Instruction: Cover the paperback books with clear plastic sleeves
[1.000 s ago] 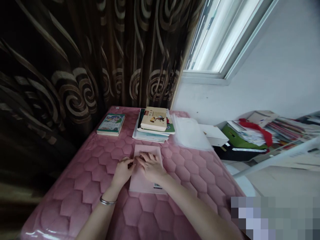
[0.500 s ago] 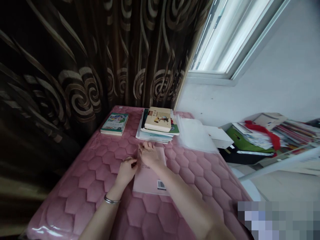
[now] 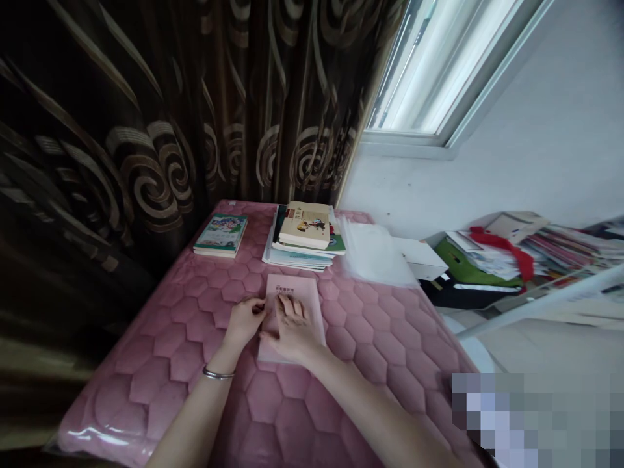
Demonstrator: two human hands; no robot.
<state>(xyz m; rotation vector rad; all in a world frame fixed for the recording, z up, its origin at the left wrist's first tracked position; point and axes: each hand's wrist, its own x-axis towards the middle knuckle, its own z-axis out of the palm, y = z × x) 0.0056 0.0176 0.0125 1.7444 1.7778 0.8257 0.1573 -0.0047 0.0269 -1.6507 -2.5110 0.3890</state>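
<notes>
A pink book (image 3: 305,287) with dark printed characters near its top lies on the pink quilted tabletop (image 3: 273,403). My right hand (image 3: 292,331) rests flat on its cover, fingers stretched out and slightly apart. At the book's left edge is my left hand (image 3: 247,320), its thumb and fingertips pinched together on that edge. What lies exactly between those fingertips is partly hidden. A metal bracelet (image 3: 218,374) circles my left wrist.
Beyond the book stands a stack of books (image 3: 307,227), a beige one on top. Farther left are small green-edged books (image 3: 220,235). Translucent plastic sheets (image 3: 377,253) and a white box (image 3: 420,260) lie right. Patterned curtains (image 3: 160,175) hang alongside; papers (image 3: 492,260) are piled beyond.
My right hand has slid from the book's top toward its lower middle, uncovering the printed characters. My left hand stays at the left edge. The whole view has shifted slightly.
</notes>
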